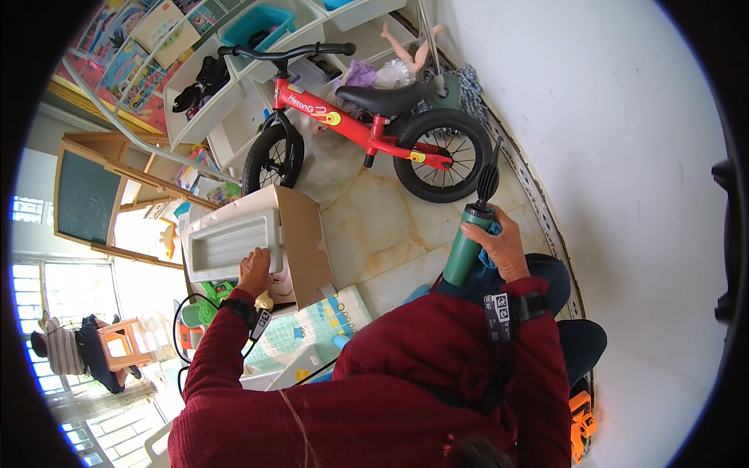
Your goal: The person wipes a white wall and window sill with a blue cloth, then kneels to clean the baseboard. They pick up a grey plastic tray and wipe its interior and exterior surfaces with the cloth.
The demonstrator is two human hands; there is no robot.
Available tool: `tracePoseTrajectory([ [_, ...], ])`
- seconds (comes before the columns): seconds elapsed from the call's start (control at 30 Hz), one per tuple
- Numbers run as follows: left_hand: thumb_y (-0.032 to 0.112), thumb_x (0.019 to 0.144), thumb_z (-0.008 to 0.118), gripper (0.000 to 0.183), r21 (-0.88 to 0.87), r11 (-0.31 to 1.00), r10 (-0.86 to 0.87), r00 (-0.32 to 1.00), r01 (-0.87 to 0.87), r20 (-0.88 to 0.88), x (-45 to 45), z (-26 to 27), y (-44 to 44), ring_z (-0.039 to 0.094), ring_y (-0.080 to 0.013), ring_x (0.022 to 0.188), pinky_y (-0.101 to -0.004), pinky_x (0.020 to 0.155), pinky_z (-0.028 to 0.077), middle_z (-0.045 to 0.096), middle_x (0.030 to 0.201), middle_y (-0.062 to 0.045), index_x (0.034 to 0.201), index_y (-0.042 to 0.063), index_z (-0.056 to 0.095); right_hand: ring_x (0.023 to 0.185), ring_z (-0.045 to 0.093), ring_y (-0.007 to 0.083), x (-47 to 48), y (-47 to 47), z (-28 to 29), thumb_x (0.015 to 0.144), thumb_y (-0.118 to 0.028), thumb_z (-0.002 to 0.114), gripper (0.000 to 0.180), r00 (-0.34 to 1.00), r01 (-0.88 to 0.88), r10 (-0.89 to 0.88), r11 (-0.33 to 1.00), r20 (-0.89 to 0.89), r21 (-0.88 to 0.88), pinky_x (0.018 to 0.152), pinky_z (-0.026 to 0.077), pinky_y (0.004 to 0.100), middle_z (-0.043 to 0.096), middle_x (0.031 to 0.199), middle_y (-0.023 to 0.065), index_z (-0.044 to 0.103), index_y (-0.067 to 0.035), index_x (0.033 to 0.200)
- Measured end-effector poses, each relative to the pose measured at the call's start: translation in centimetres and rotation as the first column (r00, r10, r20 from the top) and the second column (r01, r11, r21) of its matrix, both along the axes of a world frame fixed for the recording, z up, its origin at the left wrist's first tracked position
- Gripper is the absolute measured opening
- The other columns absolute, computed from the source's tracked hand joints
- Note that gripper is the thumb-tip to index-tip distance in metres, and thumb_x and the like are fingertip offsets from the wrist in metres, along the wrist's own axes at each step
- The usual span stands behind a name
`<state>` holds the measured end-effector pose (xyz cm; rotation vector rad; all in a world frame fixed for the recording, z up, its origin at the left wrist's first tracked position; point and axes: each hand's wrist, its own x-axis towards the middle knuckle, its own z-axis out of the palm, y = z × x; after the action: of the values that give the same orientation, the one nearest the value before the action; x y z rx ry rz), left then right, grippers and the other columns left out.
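My right hand (pixel 497 243) is wrapped around a green cylinder (pixel 464 248) with a black cap and a tapered black ribbed nozzle (pixel 488 178), like a hand pump. A blue cloth (pixel 488 251) is bunched between that palm and the cylinder. My left hand (pixel 255 270) has its fingers curled over the lower right edge of a pale grey molded tray (pixel 231 243); the fingertips are hidden. The tray lies at the mouth of an open cardboard box (pixel 305 245). Beside the left wrist, a green plastic toy (pixel 202 307) is partly covered by the arm.
A red balance bike (pixel 345 120) stands on the tiles ahead, before white storage bins (pixel 216 111) and a mop (pixel 447 90). A white wall (pixel 638 234) rises at right. Left are a chalkboard easel (pixel 88 196) and a person (pixel 88 351) farther off. An orange toy (pixel 581 424) lies behind.
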<state>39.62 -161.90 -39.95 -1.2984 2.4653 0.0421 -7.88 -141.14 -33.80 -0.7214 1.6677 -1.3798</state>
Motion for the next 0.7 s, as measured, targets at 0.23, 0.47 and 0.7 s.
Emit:
tracePoseTrajectory([
  [0.23, 0.011, 0.063, 0.069, 0.021, 0.088, 0.992, -0.098, 0.987, 0.087, 0.128, -2.8, 5.0, 0.1, 0.064, -0.0352, 0.082, -0.0459, 0.070, 0.051, 0.064, 0.081, -0.016, 0.082, 0.005, 0.064, 0.081, 0.061, 0.0122, 0.0, 0.6, 0.0, 0.069, -0.023, 0.080, 0.047, 0.998, 0.010, -0.008, 0.999, 0.058, -0.036, 0.076, 0.050, 0.0286, 0.066, 0.090, 0.0069, 0.062, 0.001, 0.105],
  [0.47, 0.039, 0.078, 0.072, 0.059, 0.491, 0.767, 0.128, 0.651, 0.413, -0.748, -20.6, 6.4, 6.3, 0.063, -0.0309, 0.096, -0.0397, 0.078, 0.052, 0.065, 0.104, -0.018, 0.120, 0.002, 0.054, 0.082, 0.061, 0.0125, 0.9, -0.3, 0.4, 0.072, -0.020, 0.078, 0.044, 1.000, -0.001, 0.001, 1.000, 0.003, 0.009, 0.075, 0.049, 0.0284, 0.066, 0.091, 0.0071, 0.059, 0.000, 0.107],
  [0.7, 0.037, 0.068, 0.079, 0.078, 0.836, 0.504, 0.532, 0.683, 0.218, -0.500, -30.7, 6.3, 11.2, 0.063, -0.0259, 0.082, -0.0352, 0.067, 0.052, 0.063, 0.094, -0.021, 0.122, -0.006, 0.043, 0.079, 0.060, 0.0103, 2.8, -1.2, 0.4, 0.077, -0.025, 0.077, 0.043, 0.977, -0.115, 0.119, 0.993, -0.178, 0.029, 0.074, 0.049, 0.0268, 0.066, 0.086, 0.0056, 0.060, -0.002, 0.109],
])
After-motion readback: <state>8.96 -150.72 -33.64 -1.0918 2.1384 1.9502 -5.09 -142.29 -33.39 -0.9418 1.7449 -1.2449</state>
